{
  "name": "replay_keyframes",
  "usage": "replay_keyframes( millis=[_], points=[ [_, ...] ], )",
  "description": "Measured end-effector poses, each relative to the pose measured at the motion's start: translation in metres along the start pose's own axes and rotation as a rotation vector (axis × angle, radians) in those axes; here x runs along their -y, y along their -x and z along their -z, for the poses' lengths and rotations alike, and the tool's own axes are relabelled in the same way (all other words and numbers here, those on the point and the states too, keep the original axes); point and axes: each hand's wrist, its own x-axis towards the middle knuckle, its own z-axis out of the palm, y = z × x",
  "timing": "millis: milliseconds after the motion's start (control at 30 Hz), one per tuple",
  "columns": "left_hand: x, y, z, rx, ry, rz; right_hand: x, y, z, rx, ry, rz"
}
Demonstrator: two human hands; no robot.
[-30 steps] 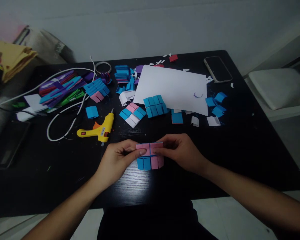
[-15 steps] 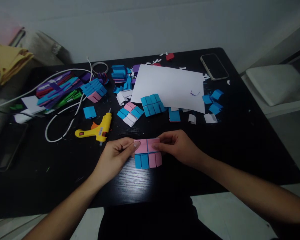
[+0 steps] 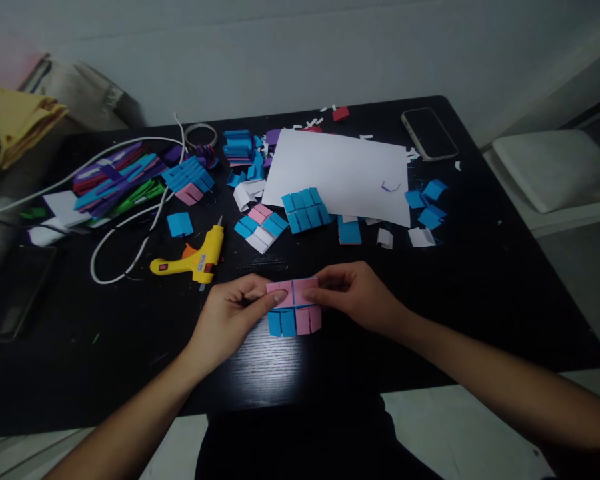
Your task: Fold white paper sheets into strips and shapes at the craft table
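Note:
A folded paper piece (image 3: 295, 321), pink on top with one blue and one pink square below, is held between both hands over the front of the black table. My left hand (image 3: 233, 310) pinches its left side, the thumb lying on the pink paper. On the right side, my right hand (image 3: 353, 293) grips it with thumb and fingers. Beyond the hands lie a blue block of paper squares (image 3: 305, 210) and a pink, blue and white one (image 3: 261, 228). A yellow glue gun (image 3: 195, 260) rests left of my left hand.
A white sheet (image 3: 340, 170) covers the table's back middle. The phone (image 3: 429, 133) lies at the back right. White cable (image 3: 96, 250) loops on the left beside strips of coloured paper (image 3: 123, 177). Loose blue pieces (image 3: 431, 215) lie at the right.
My left thumb has slid a little to the right across the pink paper. The held piece has shifted very slightly left.

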Motion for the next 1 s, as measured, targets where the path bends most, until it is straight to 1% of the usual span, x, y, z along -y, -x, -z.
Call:
replay_keyframes(
  millis=[100, 267, 500, 633, 733, 800, 933, 1000],
  points=[
    [-0.0012, -0.0003, -0.0013, -0.007, 0.026, -0.008, 0.0009, 0.0007, 0.0007, 0.017, 0.02, -0.005],
    [0.0011, -0.0014, -0.0024, 0.024, 0.066, 0.031, -0.0033, 0.0016, 0.0002, 0.002, 0.036, 0.039],
    [0.0044, -0.0006, -0.0021, -0.029, 0.018, 0.037, -0.0024, 0.0025, 0.0, -0.007, 0.058, 0.053],
    [0.0023, -0.0016, -0.0027, 0.003, 0.048, 0.049, 0.0003, 0.0042, 0.0003, -0.007, 0.107, 0.082],
    [-0.0005, -0.0027, -0.0023, 0.016, 0.034, 0.024, 0.0, 0.0043, 0.0006, -0.018, 0.143, 0.107],
    [-0.0022, -0.0026, -0.0015, 0.059, 0.015, 0.009, -0.0013, 0.0032, 0.0009, -0.034, 0.116, 0.133],
    [-0.0016, -0.0003, -0.0005, 0.221, -0.011, 0.035, -0.0046, 0.0006, 0.0012, -0.043, 0.044, 0.168],
    [0.0015, 0.0008, -0.0008, 0.238, -0.066, 0.027, -0.0062, -0.0002, 0.0011, -0.053, 0.057, 0.187]
  ],
)
